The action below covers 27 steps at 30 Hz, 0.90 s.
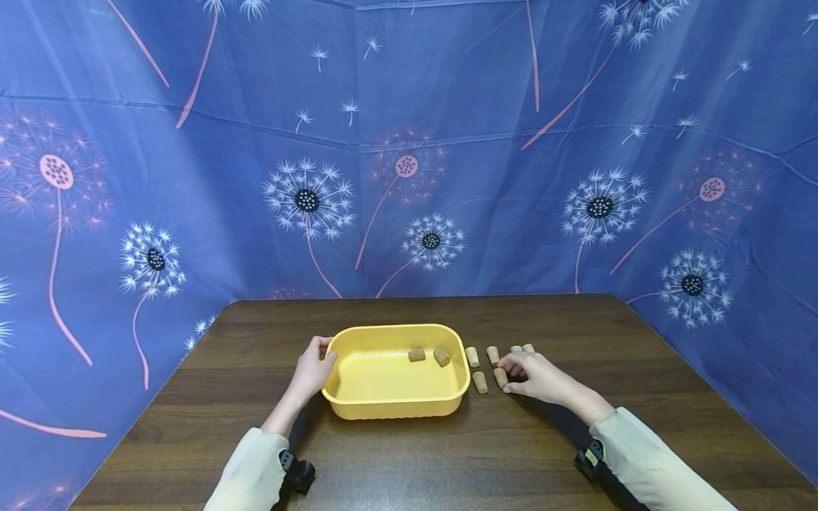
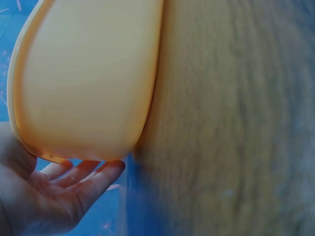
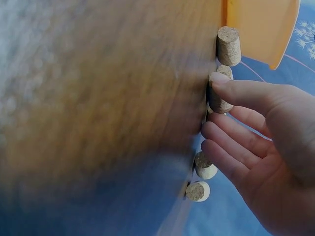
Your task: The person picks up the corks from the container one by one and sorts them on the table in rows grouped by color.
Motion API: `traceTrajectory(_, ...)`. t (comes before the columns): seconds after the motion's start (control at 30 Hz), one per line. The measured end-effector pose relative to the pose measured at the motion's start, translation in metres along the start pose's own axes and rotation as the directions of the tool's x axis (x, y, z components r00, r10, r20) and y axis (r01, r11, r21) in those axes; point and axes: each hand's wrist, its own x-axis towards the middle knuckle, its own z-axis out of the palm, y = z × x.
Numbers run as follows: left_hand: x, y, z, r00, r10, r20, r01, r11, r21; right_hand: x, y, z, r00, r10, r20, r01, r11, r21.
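A yellow plastic tub (image 1: 390, 410) stands on the table, with two corks inside, one lying at its middle right (image 1: 417, 354) and another cork (image 1: 441, 357) near the right wall. My left hand (image 1: 313, 370) grips the tub's left end, thumb at the rim and fingers against the outer wall in the left wrist view. Right of the tub, my right hand (image 1: 543, 376) pinches a tapered cork (image 1: 500, 377) between thumb and index finger. That cork still seems to be on the table. In the right wrist view, the thumb covers part of this cork (image 3: 220, 102); the other fingers hold nothing.
Around the right hand lie more corks: a near one (image 1: 480, 382), a cork by the tub (image 1: 472, 356), another cork (image 1: 493, 355), and two farther back, partly behind the hand. A blue dandelion-print cloth (image 1: 498, 177) hangs behind the brown wooden table (image 1: 396, 468).
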Motion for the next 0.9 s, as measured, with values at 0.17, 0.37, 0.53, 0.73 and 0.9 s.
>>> traceTrajectory(0.17, 0.000, 0.001, 0.000, 1.000, 0.005, -0.008, -0.005, 1.000, -0.005, -0.001, 0.000, 0.000, 1.000, 0.003, -0.003, -0.003, 1.000, 0.001)
traceTrajectory(0.37, -0.001, 0.001, 0.000, 1.000, -0.006, 0.007, 0.006, 1.000, -0.005, -0.002, -0.002, -0.001, 1.000, 0.005, 0.003, -0.005, 1.000, 0.004)
traceTrajectory(0.53, -0.001, 0.001, -0.001, 1.000, -0.010, 0.015, 0.010, 1.000, -0.004, -0.003, -0.004, -0.003, 1.000, 0.020, 0.007, -0.020, 1.000, 0.006)
traceTrajectory(0.73, -0.001, 0.001, 0.000, 1.000, -0.016, 0.019, 0.016, 1.000, -0.010, -0.006, -0.007, -0.007, 0.999, 0.039, 0.003, -0.039, 0.999, 0.013)
traceTrajectory(0.9, -0.001, 0.002, -0.001, 1.000, -0.012, 0.018, 0.012, 1.000, -0.002, -0.009, -0.005, -0.011, 0.999, 0.013, -0.043, -0.014, 1.000, -0.018)
